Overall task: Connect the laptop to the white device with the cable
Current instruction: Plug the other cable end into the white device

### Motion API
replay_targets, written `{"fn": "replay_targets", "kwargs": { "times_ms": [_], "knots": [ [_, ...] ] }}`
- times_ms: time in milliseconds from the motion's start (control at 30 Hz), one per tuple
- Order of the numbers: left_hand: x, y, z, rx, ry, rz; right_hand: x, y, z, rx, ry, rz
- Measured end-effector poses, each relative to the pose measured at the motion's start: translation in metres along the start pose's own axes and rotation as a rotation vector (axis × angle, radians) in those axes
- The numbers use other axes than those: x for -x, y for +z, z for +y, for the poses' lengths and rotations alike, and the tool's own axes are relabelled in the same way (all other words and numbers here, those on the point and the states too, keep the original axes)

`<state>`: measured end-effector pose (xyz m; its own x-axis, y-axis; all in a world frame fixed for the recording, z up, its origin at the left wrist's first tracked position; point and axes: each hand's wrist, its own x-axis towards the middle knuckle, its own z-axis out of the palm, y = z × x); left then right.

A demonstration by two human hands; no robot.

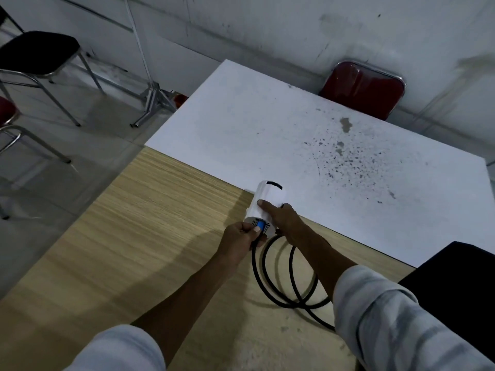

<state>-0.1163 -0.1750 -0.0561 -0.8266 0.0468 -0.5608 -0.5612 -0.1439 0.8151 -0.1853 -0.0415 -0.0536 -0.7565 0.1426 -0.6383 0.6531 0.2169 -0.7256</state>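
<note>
A small white device [269, 195] lies on the seam between the wooden table [150, 236] and the white table [267, 124]. My right hand [284, 220] grips the device from above, index finger stretched along its top. My left hand [241, 239] pinches the blue plug [260, 224] of the black cable [281, 285] and holds it against the device's near end face. The cable loops on the wood between my forearms and runs off to the lower right. A dark object [455, 285], possibly the laptop, sits at the right edge.
A red chair [367, 89] stands behind the white table against the wall. At left, on the tiled floor, are a black chair [37, 52], part of another red seat [6, 111] and a metal stand [152, 97]. The white table is speckled with dark stains.
</note>
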Motion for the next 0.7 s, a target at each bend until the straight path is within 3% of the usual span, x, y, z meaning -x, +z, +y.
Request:
{"fn": "replay_targets", "kwargs": {
  "times_ms": [200, 367, 533, 700],
  "knots": [
    [0.000, 0.004, -0.006, 0.009, -0.005, 0.075, -0.002, 0.001, 0.002, 0.052, 0.002, 0.017],
    [-0.006, -0.018, 0.002, -0.008, -0.082, -0.191, -0.004, 0.001, 0.002, 0.056, 0.005, 0.023],
    [-0.014, -0.036, -0.011, -0.518, 0.134, 0.017, -0.005, -0.007, -0.003, 0.009, 0.077, -0.068],
    [-0.017, -0.034, -0.041, -1.202, 0.479, -0.107, -0.006, -0.011, -0.001, 0.031, 0.103, -0.114]
  ]
}}
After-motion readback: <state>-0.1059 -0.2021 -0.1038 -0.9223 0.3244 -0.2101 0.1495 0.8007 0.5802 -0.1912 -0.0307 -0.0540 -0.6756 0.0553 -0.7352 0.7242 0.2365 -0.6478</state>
